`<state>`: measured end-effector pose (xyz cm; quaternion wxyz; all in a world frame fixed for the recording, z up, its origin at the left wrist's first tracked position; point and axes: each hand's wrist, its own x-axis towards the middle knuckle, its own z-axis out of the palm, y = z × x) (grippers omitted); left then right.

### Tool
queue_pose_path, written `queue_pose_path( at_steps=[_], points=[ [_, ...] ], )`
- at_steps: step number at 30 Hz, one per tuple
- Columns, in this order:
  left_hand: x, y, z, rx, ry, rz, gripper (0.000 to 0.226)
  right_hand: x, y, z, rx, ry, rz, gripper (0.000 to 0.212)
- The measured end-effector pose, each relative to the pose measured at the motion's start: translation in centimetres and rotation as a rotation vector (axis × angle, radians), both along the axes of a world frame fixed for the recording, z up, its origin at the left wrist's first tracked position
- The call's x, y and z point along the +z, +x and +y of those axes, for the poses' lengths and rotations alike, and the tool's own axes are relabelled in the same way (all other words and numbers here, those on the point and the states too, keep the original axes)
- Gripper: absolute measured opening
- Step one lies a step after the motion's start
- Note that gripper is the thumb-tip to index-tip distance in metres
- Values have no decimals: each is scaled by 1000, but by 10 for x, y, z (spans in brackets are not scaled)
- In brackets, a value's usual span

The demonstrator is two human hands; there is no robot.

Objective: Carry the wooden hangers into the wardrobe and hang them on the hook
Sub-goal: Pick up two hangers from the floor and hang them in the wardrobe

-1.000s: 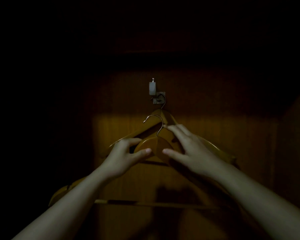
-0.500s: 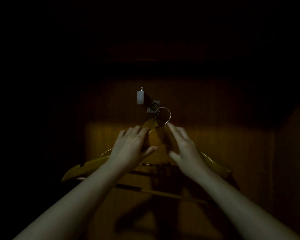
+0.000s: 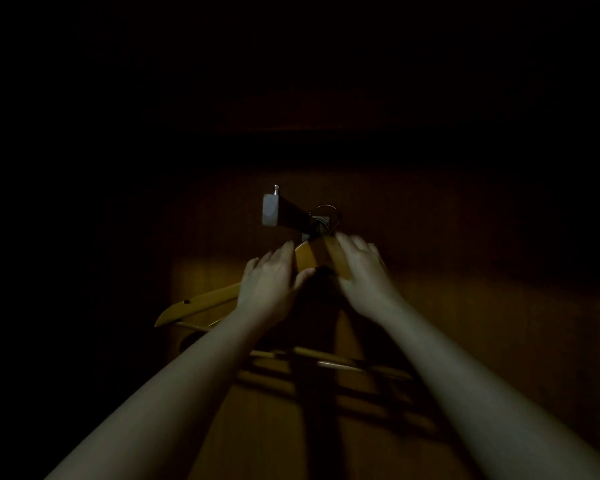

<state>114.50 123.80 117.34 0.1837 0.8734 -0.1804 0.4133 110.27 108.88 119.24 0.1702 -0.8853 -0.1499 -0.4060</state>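
Reaching into the dim wardrobe [image 3: 465, 306], the person holds the wooden hangers [image 3: 312, 254] up at the hook [image 3: 284, 214], a bar sticking out from the back wall. The left hand [image 3: 269, 285] grips the hangers' neck, thumb under the wood and fingers [image 3: 281, 252] on top. The right hand [image 3: 364, 271], slightly blurred, pinches the right shoulder, fingers laid over its top edge. The wire loops [image 3: 328, 211] sit at the wall end of the hook; whether they rest on it cannot be told. The bottom rails [image 3: 326, 362] hang between the forearms.
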Motion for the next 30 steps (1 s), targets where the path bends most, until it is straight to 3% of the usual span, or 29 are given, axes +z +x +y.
queue_pose_path(
  at_steps=[8, 14, 22, 30],
  points=[
    [-32, 21, 7, 8, -89, 16, 61, -19, 25, 11, -58, -87, 34, 69],
    [-32, 19, 10, 30, -39, 9, 43, -31, 14, 12, 2, -19, 25, 65],
    [-34, -1, 5, 64, -23, 213, 74, -35, 7, 9, -153, -122, 19, 71],
    [-85, -55, 20, -8, 90, 203, 71, -76, -40, 7, -111, -193, 12, 52]
  ],
)
